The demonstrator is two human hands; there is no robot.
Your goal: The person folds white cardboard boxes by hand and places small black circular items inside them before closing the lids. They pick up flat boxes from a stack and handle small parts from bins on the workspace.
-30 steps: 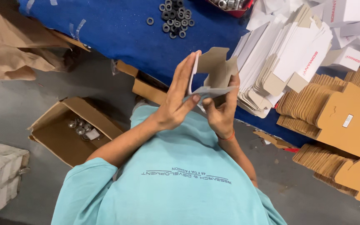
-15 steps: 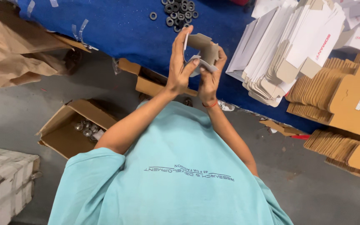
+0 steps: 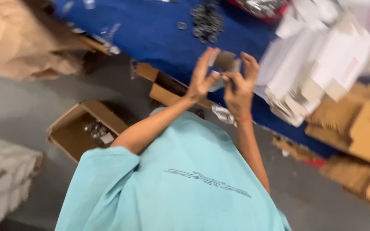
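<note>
Both arms are raised in front of the chest, elbows bent, with the hands brought together above the edge of the table. The left hand [image 3: 202, 77] stands nearly upright, palm turned inward, fingers stretched long and pressed flat against one side of a small cardboard box [image 3: 226, 61]. The right hand [image 3: 241, 83] faces it, fingers curled, pinching the box's other side between thumb and fingertips. The box sits between the two hands, held in the air over the blue cloth; the picture is blurred by motion, so whether its flaps are folded shut I cannot tell.

Beneath the hands a blue table cover [image 3: 150, 30] stretches away, soft and matte, scattered with a cluster of small dark metal rings [image 3: 206, 21]. To the right lie leaning stacks of flat white carton blanks [image 3: 317, 72], smooth and stiff, and beside them piles of brown corrugated sheets [image 3: 356, 124] with ribbed edges. On the grey concrete floor [image 3: 18, 111] stands an open brown carton [image 3: 80, 132] with a few shiny round pieces inside. The person wears a light teal shirt [image 3: 185, 184], its fabric smooth.
</note>
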